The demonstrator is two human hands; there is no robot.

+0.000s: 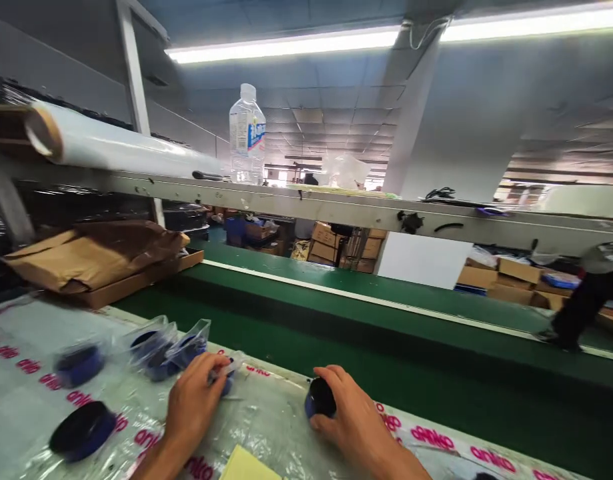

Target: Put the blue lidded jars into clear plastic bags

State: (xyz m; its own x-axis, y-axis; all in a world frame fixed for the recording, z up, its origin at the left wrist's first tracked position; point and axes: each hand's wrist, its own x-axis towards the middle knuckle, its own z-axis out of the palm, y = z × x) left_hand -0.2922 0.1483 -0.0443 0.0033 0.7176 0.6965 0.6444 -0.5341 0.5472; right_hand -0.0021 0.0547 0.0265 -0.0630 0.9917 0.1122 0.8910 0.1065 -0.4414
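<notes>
My left hand (196, 399) is closed on a small blue item in a clear plastic bag (228, 381), at the far edge of the plastic-covered table. To its right, my right hand (349, 417) grips a round blue and black object (320, 399) between thumb and fingers. Left of my left hand, several similar blue items in clear bags (161, 353) stand close together. A bagged blue piece (79, 365) lies further left. Nearer to me is a black-topped blue piece (83, 430) with no bag visible around it.
A green conveyor belt (386, 347) runs beyond the table (271, 427). Brown paper (96, 257) lies in a carton at the left. Above the belt, a metal shelf (336, 202) holds a plastic bottle (247, 137) and a large roll (121, 143). Yellow paper (249, 465) sits at the near edge.
</notes>
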